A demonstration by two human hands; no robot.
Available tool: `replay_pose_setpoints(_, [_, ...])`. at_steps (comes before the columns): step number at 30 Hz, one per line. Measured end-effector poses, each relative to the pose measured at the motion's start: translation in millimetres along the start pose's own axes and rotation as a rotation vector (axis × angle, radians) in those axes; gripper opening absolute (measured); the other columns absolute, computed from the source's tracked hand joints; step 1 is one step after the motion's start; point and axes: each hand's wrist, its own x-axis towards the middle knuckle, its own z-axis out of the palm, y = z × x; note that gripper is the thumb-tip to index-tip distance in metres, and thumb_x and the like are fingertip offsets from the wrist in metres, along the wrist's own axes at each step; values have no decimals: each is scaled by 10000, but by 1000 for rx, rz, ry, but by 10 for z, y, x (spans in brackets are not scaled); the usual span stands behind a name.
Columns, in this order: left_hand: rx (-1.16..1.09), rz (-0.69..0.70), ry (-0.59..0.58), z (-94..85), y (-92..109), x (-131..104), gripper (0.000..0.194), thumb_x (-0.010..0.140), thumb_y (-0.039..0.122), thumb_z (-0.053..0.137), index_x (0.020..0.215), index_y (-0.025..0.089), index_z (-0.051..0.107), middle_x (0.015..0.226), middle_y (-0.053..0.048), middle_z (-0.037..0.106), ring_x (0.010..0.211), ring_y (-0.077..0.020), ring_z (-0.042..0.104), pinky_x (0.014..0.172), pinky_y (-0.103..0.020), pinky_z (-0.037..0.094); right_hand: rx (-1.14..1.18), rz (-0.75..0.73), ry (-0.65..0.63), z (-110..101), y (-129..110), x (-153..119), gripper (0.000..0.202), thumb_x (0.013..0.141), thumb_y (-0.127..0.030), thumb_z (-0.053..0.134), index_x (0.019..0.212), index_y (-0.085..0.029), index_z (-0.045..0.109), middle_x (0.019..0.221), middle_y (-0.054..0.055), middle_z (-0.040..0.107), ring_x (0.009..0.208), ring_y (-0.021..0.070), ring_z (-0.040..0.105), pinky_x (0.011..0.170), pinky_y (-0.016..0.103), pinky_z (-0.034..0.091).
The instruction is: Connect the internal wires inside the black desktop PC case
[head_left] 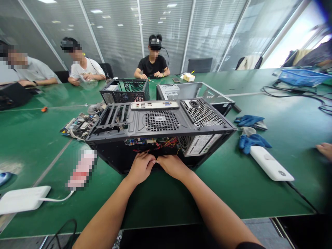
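Note:
A black computer case stands on the green table, its vented rear panel facing up and its open side towards me. Inside show a circuit board, red and yellow wires and a power supply. My left hand is at the lower part of the open side, its thumb and fingers pinched together. Right beside it, almost touching, my right hand has its fingers curled inward at the case. Whatever the fingertips hold is too small or hidden to name.
Two more cases stand behind. A motherboard, a power bank and a blurred pink object lie left. Blue gloves and a white device lie right. People sit across the table; a person's hand is at the right edge.

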Motion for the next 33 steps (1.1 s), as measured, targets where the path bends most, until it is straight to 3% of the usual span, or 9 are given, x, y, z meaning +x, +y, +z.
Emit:
replay_pose_setpoints(10, [16,19,32,23,-31,-6,95,940,196,527,918,216,617,893,-36,667,953,-233,607,887,-407,445,62,-20,48,10,9,-41,326,1040,-324,341,996,-194,637,938,65,714,858,181,668,711,259,404])
replay_pose_setpoints(16, [11,15,31,14,-23,-5,89,935,189,532,918,217,614,904,-34,666,964,-234,603,888,-404,446,50,-33,50,19,16,-39,290,1028,-265,357,986,-188,633,930,60,716,847,176,673,689,259,389])
replay_pose_setpoints(33, [6,-15,-7,27,-23,-9,101,940,200,519,892,208,608,872,-36,667,954,-237,612,889,-405,444,8,-17,20,27,19,2,290,1024,-250,373,1018,-195,658,964,73,727,901,208,685,714,271,452])
